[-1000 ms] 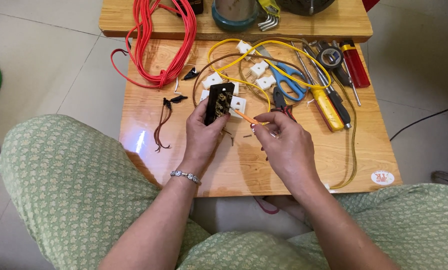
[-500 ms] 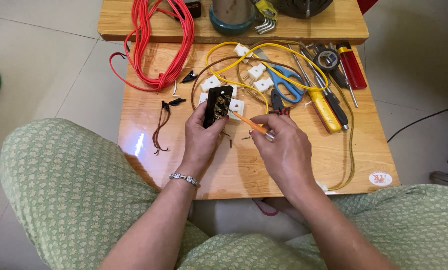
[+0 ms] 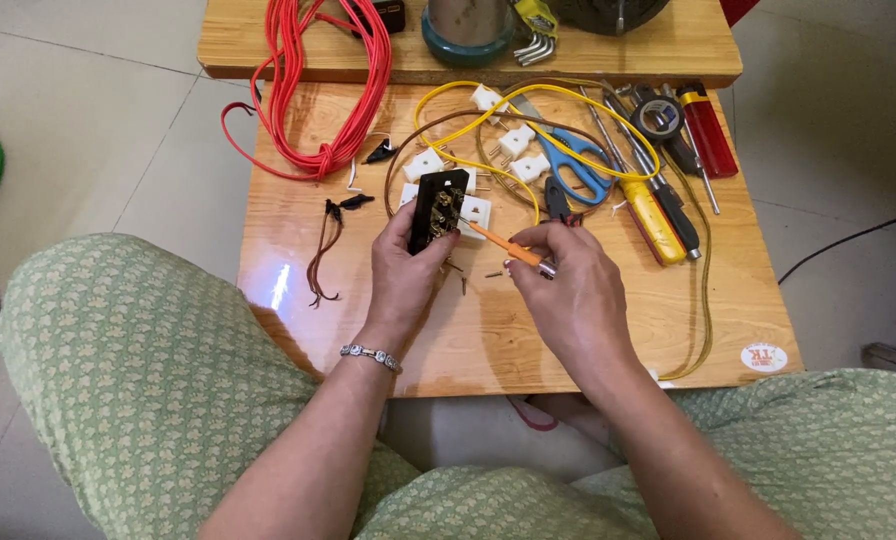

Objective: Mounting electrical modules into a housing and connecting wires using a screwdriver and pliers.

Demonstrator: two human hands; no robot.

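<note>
At the centre of the low wooden desk (image 3: pixel 368 340), my left hand (image 3: pixel 403 275) is closed around a black rectangular socket block with brass contacts (image 3: pixel 436 208), held upright. My right hand (image 3: pixel 568 290) pinches a small orange-handled screwdriver (image 3: pixel 503 245), tip at the contacts. I judge a terminal screw is being worked; next calls for steady turning. At four o'clock sits a round white sticker with red print (image 3: pixel 764 357).
</note>
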